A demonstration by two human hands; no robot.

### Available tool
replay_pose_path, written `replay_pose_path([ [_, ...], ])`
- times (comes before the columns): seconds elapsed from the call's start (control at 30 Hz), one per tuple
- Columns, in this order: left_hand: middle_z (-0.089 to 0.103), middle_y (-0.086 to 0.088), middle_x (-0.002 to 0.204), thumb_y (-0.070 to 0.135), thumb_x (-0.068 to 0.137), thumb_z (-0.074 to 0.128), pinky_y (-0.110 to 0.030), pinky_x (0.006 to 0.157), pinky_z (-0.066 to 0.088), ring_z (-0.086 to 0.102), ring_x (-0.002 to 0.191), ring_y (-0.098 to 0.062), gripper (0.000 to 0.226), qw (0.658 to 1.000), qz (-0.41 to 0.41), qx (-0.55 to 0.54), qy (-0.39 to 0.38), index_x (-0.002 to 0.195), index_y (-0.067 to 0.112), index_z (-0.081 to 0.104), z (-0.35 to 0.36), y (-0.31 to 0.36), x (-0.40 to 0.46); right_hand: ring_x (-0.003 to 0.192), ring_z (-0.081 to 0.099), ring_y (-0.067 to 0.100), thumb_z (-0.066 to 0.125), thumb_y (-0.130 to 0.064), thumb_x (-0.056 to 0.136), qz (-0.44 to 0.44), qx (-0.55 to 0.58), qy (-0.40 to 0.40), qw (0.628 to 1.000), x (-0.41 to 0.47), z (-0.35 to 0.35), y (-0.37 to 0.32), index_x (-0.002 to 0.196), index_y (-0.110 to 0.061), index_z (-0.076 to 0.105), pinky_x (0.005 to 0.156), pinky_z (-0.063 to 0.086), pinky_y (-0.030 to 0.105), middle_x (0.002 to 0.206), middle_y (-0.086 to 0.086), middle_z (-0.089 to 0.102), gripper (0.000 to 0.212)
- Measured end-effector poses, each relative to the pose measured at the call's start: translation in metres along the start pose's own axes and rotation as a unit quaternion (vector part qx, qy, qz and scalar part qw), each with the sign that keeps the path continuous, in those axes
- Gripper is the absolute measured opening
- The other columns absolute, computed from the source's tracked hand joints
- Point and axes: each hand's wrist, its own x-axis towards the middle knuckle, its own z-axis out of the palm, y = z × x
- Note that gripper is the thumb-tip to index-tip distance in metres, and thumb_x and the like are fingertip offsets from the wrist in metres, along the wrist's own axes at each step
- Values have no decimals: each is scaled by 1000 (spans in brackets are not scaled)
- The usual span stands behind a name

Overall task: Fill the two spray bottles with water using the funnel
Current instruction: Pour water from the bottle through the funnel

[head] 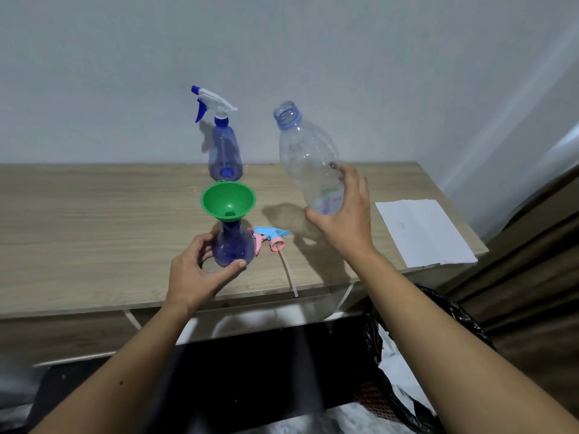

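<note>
A green funnel point(228, 199) sits in the neck of a blue see-through spray bottle point(233, 247) that stands uncapped near the table's front edge. My left hand point(200, 272) is wrapped around that bottle's base. My right hand point(346, 214) holds a clear, uncapped plastic water bottle point(308, 159) in the air, mouth up and tilted to the left; it looks empty. Its pink and light-blue trigger head point(271, 238) lies on the table beside the near bottle, tube pointing to the front edge. A second blue spray bottle point(225, 151) with a white and blue trigger head stands at the back.
The wooden table point(94, 220) stands against a pale wall. A white sheet of paper point(423, 231) lies at the table's right end. Below the right front corner is a bin lined with a black bag point(407, 386).
</note>
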Motion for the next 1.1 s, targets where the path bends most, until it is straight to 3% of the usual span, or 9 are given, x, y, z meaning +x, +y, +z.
replay_pose_path([
  [0.07,78,14,116,38,62,103,-31,101,60,75,108,0,75,1000,-6,2,4,127,30,67,0,-1,0,121,52,27,84,-21,63,-10,-41,-22,999,2,-5,1,144,-25,51,106,46,46,130,4,51,87],
  [0.17,79,12,115,50,58,98,-29,100,59,75,108,-1,77,1000,-14,-3,10,126,33,68,1,0,-1,123,48,26,85,-17,64,-19,-89,-46,995,4,-13,4,145,-29,52,106,44,42,133,4,49,88],
  [0.23,79,12,115,43,60,101,-28,100,59,75,108,-1,74,1000,-13,2,12,125,35,67,1,0,-1,124,48,27,86,-18,65,-27,-123,-63,990,6,-17,5,145,-33,53,106,43,44,133,4,49,88],
  [0.33,79,13,115,28,67,103,-29,100,59,75,108,-2,69,1000,-6,14,16,125,34,67,2,0,-1,124,48,29,87,-23,67,-44,-159,-85,983,7,-21,5,146,-33,54,109,42,45,134,7,49,87],
  [0.53,79,10,117,29,68,103,-29,100,59,75,109,-2,70,1000,-3,24,18,128,30,67,2,-2,0,116,51,31,84,-37,70,-89,-231,-97,964,10,-27,1,145,-33,57,101,35,40,126,8,51,80],
  [0.73,78,10,118,29,68,103,-25,99,58,74,109,1,72,999,-6,31,21,130,26,68,2,0,-1,112,52,33,77,-46,73,-111,-256,-102,955,9,-25,-2,145,-31,56,100,38,43,126,9,51,77],
  [0.83,78,11,117,29,68,103,-22,98,58,74,108,3,70,999,-10,28,21,127,30,66,2,3,-1,116,50,33,88,-39,75,-123,-276,-108,947,10,-25,-1,146,-31,54,101,39,44,130,10,50,79],
  [1.0,78,8,118,29,68,102,-18,97,58,73,108,5,70,999,-6,25,20,128,29,66,1,5,-2,115,50,33,87,-23,70,-140,-307,-96,936,16,-28,-3,144,-32,55,96,40,44,129,10,50,80],
  [1.1,78,10,118,37,66,102,-29,100,61,74,110,-1,72,1000,-9,19,13,128,26,68,0,3,-2,111,51,34,85,-17,66,-154,-322,-85,930,18,-30,-5,141,-31,56,92,40,44,128,10,50,82],
])
